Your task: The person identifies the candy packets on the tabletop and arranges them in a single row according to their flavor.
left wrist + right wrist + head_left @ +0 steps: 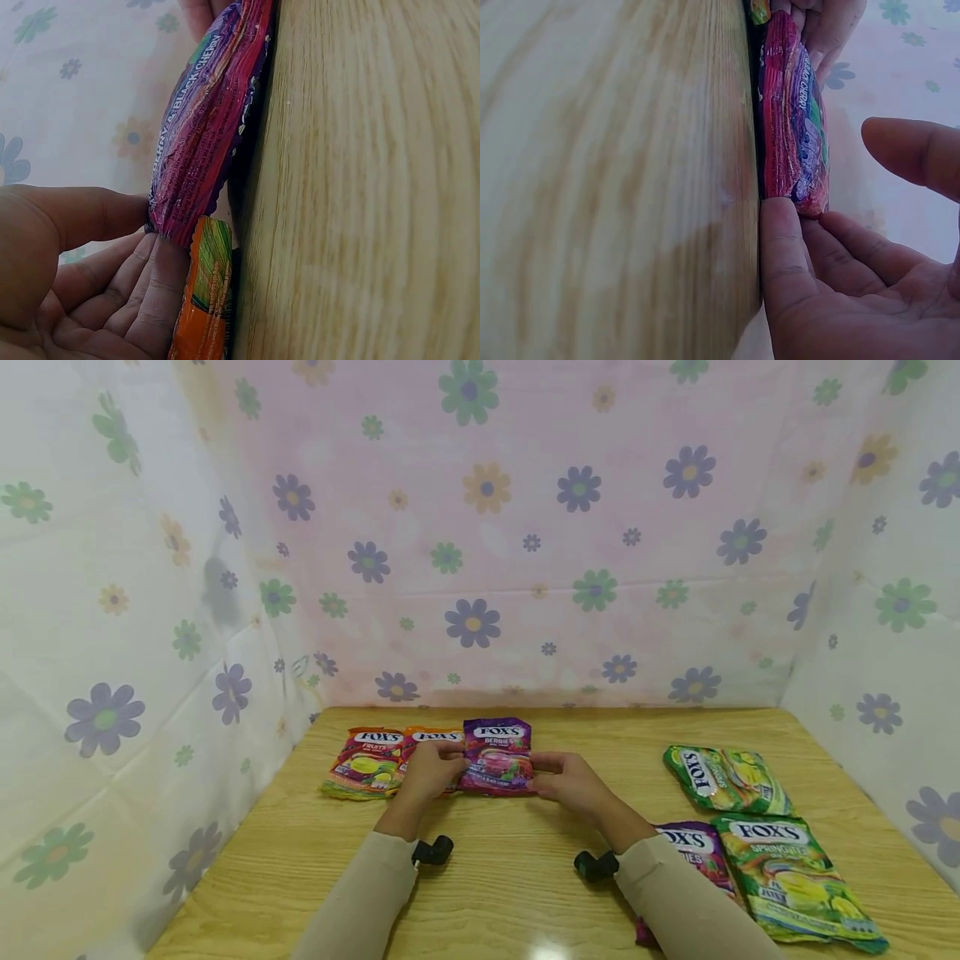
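A purple Fox's Berries candy bag (497, 758) lies face up near the back of the wooden table. My left hand (433, 770) pinches its left edge, the thumb on top and the fingers below in the left wrist view. At the opposite edge, my right hand (572, 782) touches the bag with extended fingertips, its thumb raised away in the right wrist view. Beside the left hand lies an orange Fox's bag (431, 737), partly covered by that hand. Left of it is a red-orange Fox's Fruits bag (367, 766).
On the right lie two green Fox's bags, one turned sideways (727, 781) and one nearer (798, 881). Another purple Berries bag (693, 843) is partly hidden under the right forearm. Flower-patterned cloth (525, 543) encloses the table's back and sides.
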{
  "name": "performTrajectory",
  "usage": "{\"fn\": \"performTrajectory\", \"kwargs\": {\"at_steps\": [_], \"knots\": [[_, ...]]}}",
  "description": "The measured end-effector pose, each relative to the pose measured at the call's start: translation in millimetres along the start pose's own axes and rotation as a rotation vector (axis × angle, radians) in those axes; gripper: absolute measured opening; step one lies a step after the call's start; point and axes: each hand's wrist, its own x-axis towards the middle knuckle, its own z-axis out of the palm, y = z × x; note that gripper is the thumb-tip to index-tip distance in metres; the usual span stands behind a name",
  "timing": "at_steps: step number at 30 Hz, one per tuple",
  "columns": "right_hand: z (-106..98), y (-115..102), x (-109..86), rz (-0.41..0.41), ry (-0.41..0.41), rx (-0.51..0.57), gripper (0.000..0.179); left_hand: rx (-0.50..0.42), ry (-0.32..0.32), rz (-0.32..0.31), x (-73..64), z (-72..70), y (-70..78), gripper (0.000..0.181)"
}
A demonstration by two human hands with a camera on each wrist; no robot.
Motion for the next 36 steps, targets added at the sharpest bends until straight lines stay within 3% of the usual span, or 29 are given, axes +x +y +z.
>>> {"fn": "performTrajectory", "kwargs": {"at_steps": [18, 22, 28, 32, 36], "knots": [[3, -4, -1.3, -0.012, 0.002, -0.009, 0.058, 0.014, 0.004, 0.008, -1.2, -1.7, 1.0, 0.029], [1, -4, -1.6, -0.035, 0.036, -0.072, 0.055, 0.06, 0.035, 0.017, -2.0, 0.8, 3.9, 0.035], [-3, -11, -5.7, -0.05, 0.071, -0.176, 0.053, 0.213, 0.09, 0.075, -8.1, 7.3, 15.9, 0.036], [-6, -21, -14.2, -0.084, 0.046, -0.248, 0.053, 0.235, 0.058, 0.142, -17.1, 15.1, 26.1, 0.03], [-15, -31, -27.5, -0.128, -0.012, -0.324, 0.052, 0.212, -0.037, 0.191, -27.4, 26.8, 32.9, 0.025]]}}
